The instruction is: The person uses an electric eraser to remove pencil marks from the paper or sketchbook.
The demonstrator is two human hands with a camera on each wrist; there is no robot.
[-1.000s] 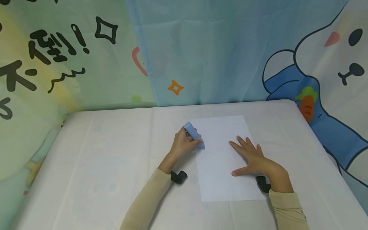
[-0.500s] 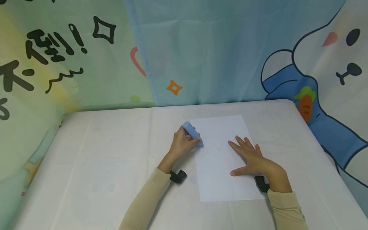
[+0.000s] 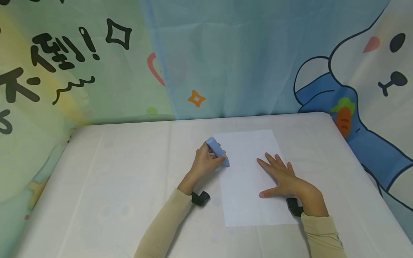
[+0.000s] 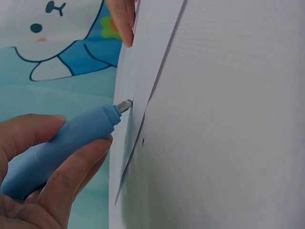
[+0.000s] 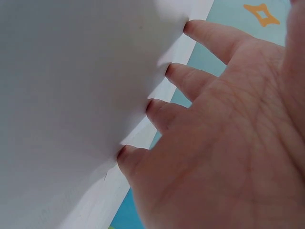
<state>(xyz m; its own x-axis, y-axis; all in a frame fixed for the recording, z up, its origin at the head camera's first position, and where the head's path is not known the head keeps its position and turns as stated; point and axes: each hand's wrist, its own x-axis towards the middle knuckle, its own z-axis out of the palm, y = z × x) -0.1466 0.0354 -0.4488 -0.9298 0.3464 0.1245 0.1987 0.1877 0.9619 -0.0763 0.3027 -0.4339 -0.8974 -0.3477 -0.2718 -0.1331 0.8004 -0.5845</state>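
A white sheet of paper (image 3: 245, 154) lies on the white-covered table. My left hand (image 3: 204, 159) grips a thick light-blue pen-shaped tool (image 4: 71, 143) with a short grey tip; its exact kind cannot be told. In the left wrist view that tip meets the paper near its left edge. My right hand (image 3: 282, 179) rests on the paper's right part with the fingers spread. In the right wrist view its fingertips (image 5: 155, 107) touch the sheet, and the thumb lies apart from the fingers in the head view.
The white table cover (image 3: 129, 179) stretches around the sheet. Behind it hangs a printed cloth backdrop (image 3: 242, 64). A small dark mark (image 4: 143, 141) shows beside the paper's edge in the left wrist view. Black wrist cameras (image 3: 200, 199) sit at both wrists.
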